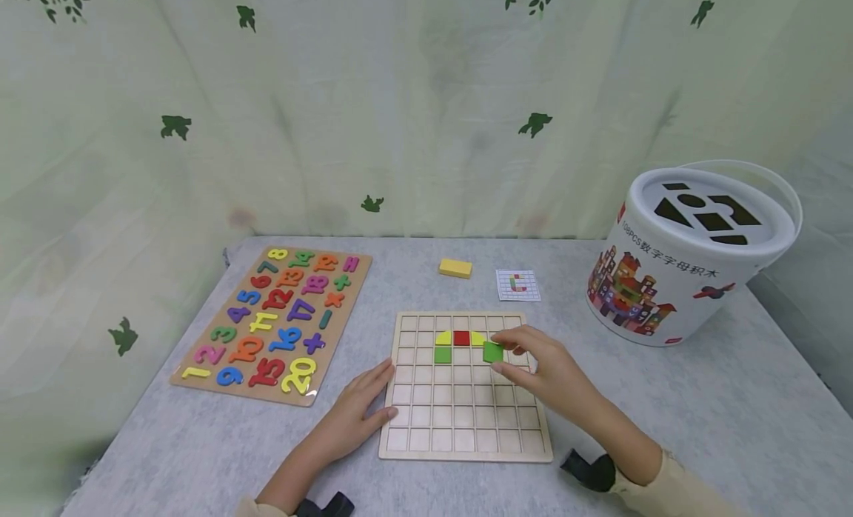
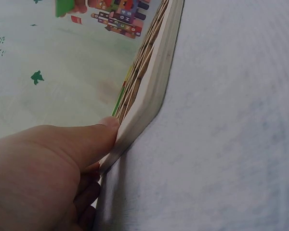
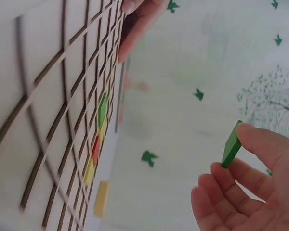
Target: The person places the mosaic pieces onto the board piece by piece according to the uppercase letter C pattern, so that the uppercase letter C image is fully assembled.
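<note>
My right hand [image 1: 556, 369] pinches a green square tile [image 1: 492, 352] between thumb and fingers. In the right wrist view the same tile [image 3: 232, 144] is held tilted, apart from the board. A wooden grid board [image 1: 463, 435] lies on the table beneath. On its upper rows sit a red square tile [image 1: 461, 338], a yellow rounded tile [image 1: 443, 338] to its left, another yellow tile [image 1: 477, 339] to its right, and a green tile [image 1: 443, 355] below the left yellow one. With fingers extended, my left hand [image 1: 353, 409] touches the board's left edge; its thumb [image 2: 94, 139] presses there.
Left of the board lies a number puzzle board [image 1: 320, 369]. Behind the grid are a yellow block [image 1: 455, 268] and a small pattern card [image 1: 518, 286]. A white bucket [image 1: 686, 265] with a shape-cut lid stands at the right. A leaf-print curtain [image 1: 426, 132] hangs behind the table.
</note>
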`<action>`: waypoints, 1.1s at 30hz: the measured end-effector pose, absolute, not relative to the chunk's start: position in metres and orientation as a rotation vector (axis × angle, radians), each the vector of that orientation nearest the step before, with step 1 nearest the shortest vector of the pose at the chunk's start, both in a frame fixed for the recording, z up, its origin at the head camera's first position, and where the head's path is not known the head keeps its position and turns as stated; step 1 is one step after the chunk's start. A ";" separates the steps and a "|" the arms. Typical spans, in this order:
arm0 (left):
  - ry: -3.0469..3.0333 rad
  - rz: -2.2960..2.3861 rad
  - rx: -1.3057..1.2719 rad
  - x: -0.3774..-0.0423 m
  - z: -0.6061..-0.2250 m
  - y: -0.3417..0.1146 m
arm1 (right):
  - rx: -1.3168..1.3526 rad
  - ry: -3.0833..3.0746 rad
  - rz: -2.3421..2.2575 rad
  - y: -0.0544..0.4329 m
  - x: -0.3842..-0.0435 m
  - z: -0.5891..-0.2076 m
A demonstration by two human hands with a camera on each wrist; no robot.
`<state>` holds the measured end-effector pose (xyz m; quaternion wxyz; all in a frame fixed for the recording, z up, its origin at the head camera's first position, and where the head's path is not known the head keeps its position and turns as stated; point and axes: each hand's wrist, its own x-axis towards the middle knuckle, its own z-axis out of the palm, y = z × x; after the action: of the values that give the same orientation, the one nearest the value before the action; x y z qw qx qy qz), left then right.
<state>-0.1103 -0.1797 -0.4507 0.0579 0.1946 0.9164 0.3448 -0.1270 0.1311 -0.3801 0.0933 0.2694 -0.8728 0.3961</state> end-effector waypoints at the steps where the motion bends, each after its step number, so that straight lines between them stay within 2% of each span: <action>1: 2.780 1.044 0.591 -0.111 -0.451 -0.180 | 0.815 -2.576 1.190 0.125 -0.129 -0.380; 12: 2.785 1.038 0.593 -0.111 -0.451 -0.179 | 0.855 -2.691 1.361 0.078 -0.151 -0.414; 22: 2.781 1.032 0.578 -0.111 -0.452 -0.179 | 0.894 -2.851 1.263 0.075 -0.160 -0.441; 33: 2.776 1.042 0.584 -0.111 -0.451 -0.179 | 0.902 -2.794 1.281 0.073 -0.160 -0.447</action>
<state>-0.1111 -0.1793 -0.4512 0.0597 0.1930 0.9169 0.3442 -0.1603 0.0726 -0.4468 -0.0311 0.2816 -0.8718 0.3996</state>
